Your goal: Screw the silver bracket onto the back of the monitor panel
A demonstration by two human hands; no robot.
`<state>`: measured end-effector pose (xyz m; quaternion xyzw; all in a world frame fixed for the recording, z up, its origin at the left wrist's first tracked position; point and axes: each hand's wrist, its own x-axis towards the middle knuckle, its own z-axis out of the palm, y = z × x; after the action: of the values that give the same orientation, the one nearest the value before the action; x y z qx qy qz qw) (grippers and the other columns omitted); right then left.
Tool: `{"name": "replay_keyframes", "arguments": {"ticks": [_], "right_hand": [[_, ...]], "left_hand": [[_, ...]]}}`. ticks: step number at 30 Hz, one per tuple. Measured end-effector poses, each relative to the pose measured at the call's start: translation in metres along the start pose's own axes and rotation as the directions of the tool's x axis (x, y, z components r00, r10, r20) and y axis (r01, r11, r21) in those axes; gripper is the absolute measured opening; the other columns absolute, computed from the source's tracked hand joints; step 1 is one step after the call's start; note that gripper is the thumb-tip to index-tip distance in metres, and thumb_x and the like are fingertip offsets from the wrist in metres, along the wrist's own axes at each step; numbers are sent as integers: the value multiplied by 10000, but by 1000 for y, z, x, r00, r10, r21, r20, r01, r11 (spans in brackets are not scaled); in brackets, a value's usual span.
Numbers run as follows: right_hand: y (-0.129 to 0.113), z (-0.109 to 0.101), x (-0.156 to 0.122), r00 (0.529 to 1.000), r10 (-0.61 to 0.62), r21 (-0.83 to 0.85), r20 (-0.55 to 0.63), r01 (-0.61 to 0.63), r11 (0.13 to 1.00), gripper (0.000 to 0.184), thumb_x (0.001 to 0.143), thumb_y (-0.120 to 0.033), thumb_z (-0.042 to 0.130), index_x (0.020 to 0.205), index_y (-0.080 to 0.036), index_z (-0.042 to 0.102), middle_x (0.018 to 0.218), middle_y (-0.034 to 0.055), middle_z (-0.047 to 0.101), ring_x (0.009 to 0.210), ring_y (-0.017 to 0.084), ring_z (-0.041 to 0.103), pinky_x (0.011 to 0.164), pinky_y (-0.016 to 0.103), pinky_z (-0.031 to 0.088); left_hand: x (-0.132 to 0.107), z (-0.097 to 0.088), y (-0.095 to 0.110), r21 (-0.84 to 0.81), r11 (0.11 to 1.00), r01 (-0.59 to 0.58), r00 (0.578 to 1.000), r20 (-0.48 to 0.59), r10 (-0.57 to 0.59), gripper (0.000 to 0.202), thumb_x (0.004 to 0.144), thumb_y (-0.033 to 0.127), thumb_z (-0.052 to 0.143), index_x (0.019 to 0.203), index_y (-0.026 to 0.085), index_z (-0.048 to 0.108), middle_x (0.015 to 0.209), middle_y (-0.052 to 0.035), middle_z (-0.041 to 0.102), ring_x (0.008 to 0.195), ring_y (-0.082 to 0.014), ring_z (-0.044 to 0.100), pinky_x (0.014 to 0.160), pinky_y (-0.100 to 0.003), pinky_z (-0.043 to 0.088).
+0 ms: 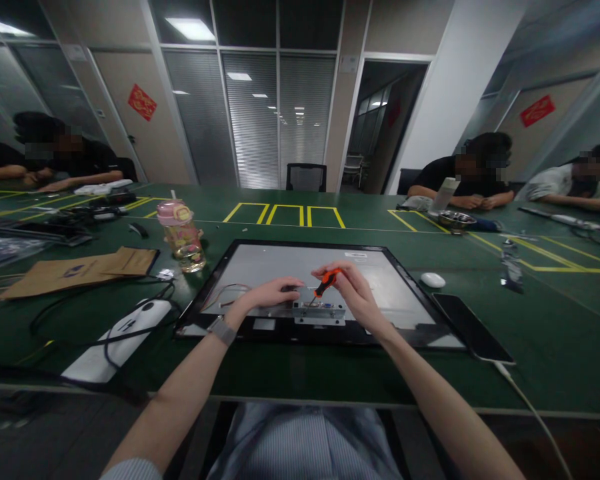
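Note:
A monitor panel (260,267) lies face down on the green table (330,373), its grey metal back up and a small metal connector bracket (319,311) near its front edge. My right hand (353,293) is closed on an orange-handled screwdriver (326,283) whose tip points down at the bracket. My left hand (273,292) rests on the panel just left of the bracket, fingers curled and pressing down beside the screwdriver tip. Thin coloured wires (225,293) run across the panel at the left.
A pink-lidded drinking bottle (181,235) stands at the panel's left. Brown paper bag (80,270), white device with black cables (125,333) lie left. White mouse (433,280) and black phone (473,328) with cable lie right. Other people sit at far left and far right.

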<state>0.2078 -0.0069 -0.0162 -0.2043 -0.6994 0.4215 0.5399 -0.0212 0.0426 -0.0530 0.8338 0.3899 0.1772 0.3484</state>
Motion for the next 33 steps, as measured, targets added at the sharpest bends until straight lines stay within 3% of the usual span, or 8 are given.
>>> {"name": "replay_keyframes", "arguments": {"ticks": [5, 9, 15, 19, 25, 27, 30, 33], "right_hand": [[9, 0, 2, 998, -21, 11, -63, 22, 1000, 110, 816, -338, 602, 848, -234, 618, 1002, 42, 579, 970, 187, 588, 914, 425, 480], [11, -1, 2, 990, 10, -16, -141, -13, 1000, 182, 860, -312, 544, 1018, -256, 614, 961, 43, 622, 928, 186, 613, 884, 412, 488], [4, 1, 1, 999, 5, -47, -50, -7, 999, 250, 907, -348, 447, 1089, -243, 584, 1096, 75, 629, 1057, 217, 580, 940, 429, 454], [5, 1, 1, 999, 39, 24, 17, -40, 999, 265, 884, -348, 494, 1124, -257, 560, 1086, 72, 629, 978, 210, 617, 889, 434, 497], [5, 0, -1, 976, -137, -303, -169, 81, 950, 207, 786, -263, 641, 991, -242, 659, 914, 52, 586, 863, 188, 599, 784, 352, 521], [3, 1, -2, 978, -164, -344, -126, 112, 932, 256, 828, -252, 583, 1079, -251, 636, 986, 68, 586, 904, 193, 602, 830, 369, 507], [1, 2, -4, 994, -112, -233, -21, 104, 967, 376, 898, -234, 453, 1268, -287, 499, 1161, 85, 564, 956, 190, 618, 879, 402, 496], [3, 4, -5, 995, -98, -198, -7, 95, 976, 413, 893, -228, 471, 1298, -303, 464, 1106, 74, 603, 917, 182, 632, 853, 400, 511]], "left_hand": [[0, -1, -2, 16, 1000, -5, 1000, 7, 5, 432, 860, 418, 493, 1240, 213, 511, 1325, -37, 512, 1205, -203, 461, 1056, -322, 300], [-1, -1, 0, 29, 1000, 11, 1000, 2, -11, 453, 856, 432, 492, 1251, 212, 504, 1334, -41, 502, 1208, -206, 458, 1053, -318, 301], [-1, 0, 3, 11, 1000, 11, 1000, 1, -11, 462, 851, 448, 492, 1244, 206, 511, 1327, -39, 512, 1204, -204, 465, 1047, -306, 306], [-1, 0, 1, 11, 1000, 6, 1000, -2, -6, 444, 856, 435, 488, 1240, 214, 512, 1335, -34, 504, 1208, -202, 461, 1048, -302, 302], [-1, 0, 2, 34, 999, 15, 1000, 3, -15, 440, 861, 423, 485, 1244, 205, 504, 1338, -44, 498, 1214, -198, 453, 1053, -307, 296], [-1, 0, 2, 40, 999, 23, 1000, 5, -24, 445, 861, 422, 484, 1246, 199, 500, 1338, -49, 498, 1212, -199, 455, 1050, -306, 300], [-1, 0, 3, 42, 999, 16, 1000, 7, -16, 441, 862, 426, 481, 1238, 199, 505, 1339, -46, 498, 1211, -201, 458, 1047, -297, 299], [-1, -1, 3, 36, 999, -12, 1000, 11, 12, 426, 867, 433, 473, 1229, 213, 513, 1348, -31, 489, 1222, -198, 448, 1051, -288, 288]]}}
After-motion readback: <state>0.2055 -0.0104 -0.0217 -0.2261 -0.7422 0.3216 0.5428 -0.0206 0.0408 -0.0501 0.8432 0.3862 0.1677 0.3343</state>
